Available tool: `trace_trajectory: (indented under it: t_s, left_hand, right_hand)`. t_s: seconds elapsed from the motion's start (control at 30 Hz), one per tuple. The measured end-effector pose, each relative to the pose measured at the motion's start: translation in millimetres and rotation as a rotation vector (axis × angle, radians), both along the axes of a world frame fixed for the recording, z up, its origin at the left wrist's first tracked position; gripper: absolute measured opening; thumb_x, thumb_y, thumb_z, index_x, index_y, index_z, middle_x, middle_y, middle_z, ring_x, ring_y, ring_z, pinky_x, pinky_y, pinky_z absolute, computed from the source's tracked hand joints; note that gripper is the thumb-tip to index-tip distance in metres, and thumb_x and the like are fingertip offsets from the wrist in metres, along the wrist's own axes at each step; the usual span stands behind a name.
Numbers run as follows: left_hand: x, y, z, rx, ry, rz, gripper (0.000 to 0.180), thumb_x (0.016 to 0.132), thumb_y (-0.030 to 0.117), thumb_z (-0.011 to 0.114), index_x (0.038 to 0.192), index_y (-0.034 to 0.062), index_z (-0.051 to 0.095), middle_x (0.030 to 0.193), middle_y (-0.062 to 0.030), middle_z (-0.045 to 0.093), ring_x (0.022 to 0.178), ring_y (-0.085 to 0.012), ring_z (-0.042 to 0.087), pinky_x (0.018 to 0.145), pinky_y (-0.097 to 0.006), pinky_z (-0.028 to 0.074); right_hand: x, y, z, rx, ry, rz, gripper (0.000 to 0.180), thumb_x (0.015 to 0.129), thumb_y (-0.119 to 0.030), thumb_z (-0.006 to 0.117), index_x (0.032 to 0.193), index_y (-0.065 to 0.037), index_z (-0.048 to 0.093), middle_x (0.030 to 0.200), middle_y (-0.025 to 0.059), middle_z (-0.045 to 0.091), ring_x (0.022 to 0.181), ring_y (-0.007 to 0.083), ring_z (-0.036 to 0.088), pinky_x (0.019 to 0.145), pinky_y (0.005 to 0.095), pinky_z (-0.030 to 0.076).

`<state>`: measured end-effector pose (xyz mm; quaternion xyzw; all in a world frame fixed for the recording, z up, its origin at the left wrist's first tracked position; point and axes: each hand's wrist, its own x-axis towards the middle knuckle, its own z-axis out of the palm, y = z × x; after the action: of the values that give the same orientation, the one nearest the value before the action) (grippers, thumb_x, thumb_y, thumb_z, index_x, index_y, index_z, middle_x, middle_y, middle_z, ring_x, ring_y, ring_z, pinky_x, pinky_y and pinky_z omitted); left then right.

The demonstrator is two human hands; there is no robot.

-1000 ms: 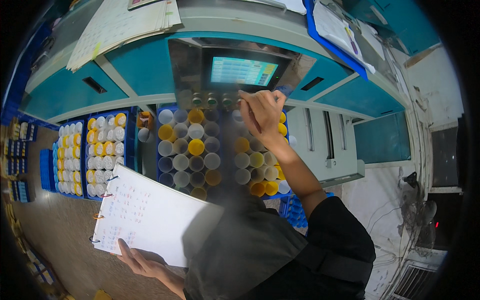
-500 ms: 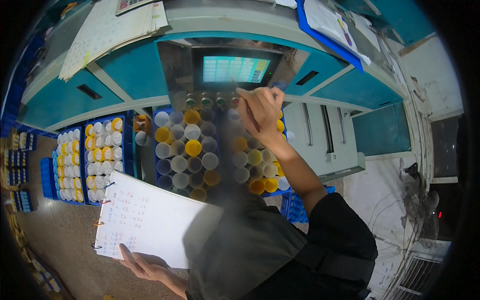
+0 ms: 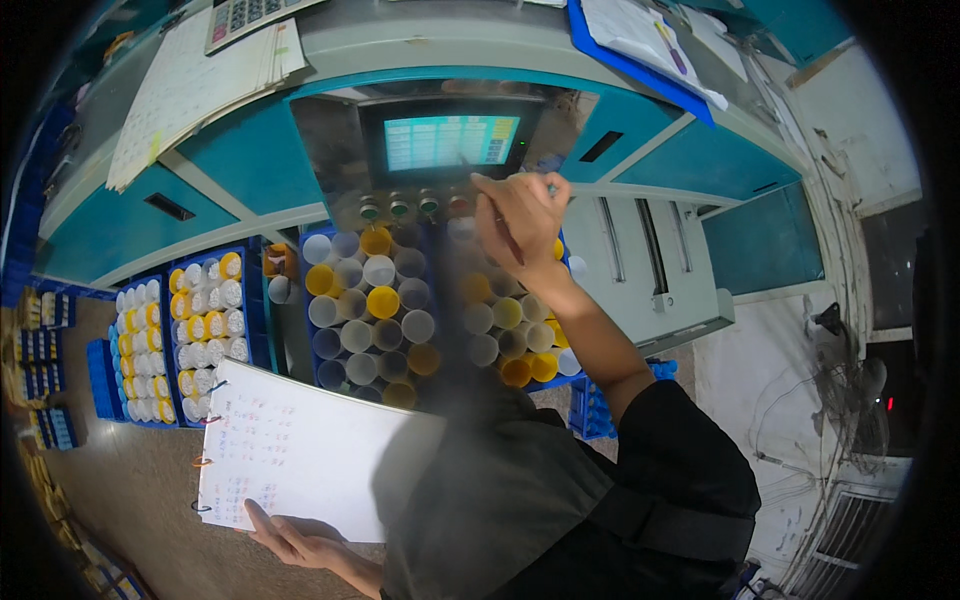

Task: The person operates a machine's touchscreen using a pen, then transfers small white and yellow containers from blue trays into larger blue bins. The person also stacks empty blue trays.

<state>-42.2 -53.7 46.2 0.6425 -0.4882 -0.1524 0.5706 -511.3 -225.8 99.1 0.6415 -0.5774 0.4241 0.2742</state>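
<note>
My left hand (image 3: 300,540) holds an open ring-bound notebook (image 3: 310,450) from below, its thumb lying on the handwritten page. Rings run down the notebook's left edge, and a dark shadow covers part of its right side. My right hand (image 3: 525,220) is raised in front of a lit touchscreen (image 3: 450,142), fingers curled around a slim dark-red pen (image 3: 510,243). The pen's upper part points toward the screen; whether it touches the glass I cannot tell. Round push buttons (image 3: 399,205) sit in a row under the screen, left of my right hand.
Blue crates of white and yellow tubes (image 3: 383,302) stand below the panel. More crates with filled tubes (image 3: 207,325) are at the left. Papers (image 3: 190,100), a calculator (image 3: 245,18) and a blue clipboard (image 3: 640,70) lie on the machine top. A fan (image 3: 850,390) is at right.
The view has shifted slightly, so the screen and machine top appear farther left. My right hand stays near the screen, and my left hand still holds the notebook.
</note>
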Motion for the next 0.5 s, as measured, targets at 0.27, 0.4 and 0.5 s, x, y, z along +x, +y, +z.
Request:
trace_trajectory:
  t_s: [0.27,0.4,0.5]
  left_hand:
    - [1,-1,4,0.031,-0.024,-0.032,0.046,0.107,0.025,0.048,0.145,0.0006,0.054,0.152,-0.0120,0.053,0.144,-0.0224,0.043,0.129,-0.049,0.003]
    - [2,-3,1,-0.011,0.065,-0.046,0.043,0.109,0.023,0.046,0.147,0.0062,0.055,0.152,-0.0093,0.054,0.141,-0.0210,0.048,0.126,-0.045,0.026]
    - [3,-2,0,0.036,-0.064,0.002,0.043,0.108,0.024,0.047,0.146,0.0070,0.056,0.152,-0.0090,0.055,0.140,-0.0208,0.048,0.126,-0.046,0.025]
  right_hand:
    - [-24,22,1,-0.020,0.002,-0.132,0.027,0.079,0.000,0.074,0.104,-0.008,0.075,0.078,0.0018,0.065,0.078,0.0187,0.059,0.086,0.0398,0.031]
    - [-25,21,2,-0.023,0.003,-0.151,0.028,0.078,-0.001,0.075,0.105,-0.008,0.075,0.081,0.0022,0.069,0.077,0.0185,0.060,0.086,0.0419,0.032]
    - [-25,19,3,-0.012,-0.002,-0.162,0.029,0.078,-0.001,0.076,0.106,-0.008,0.075,0.081,0.0019,0.069,0.078,0.0182,0.060,0.086,0.0419,0.032]
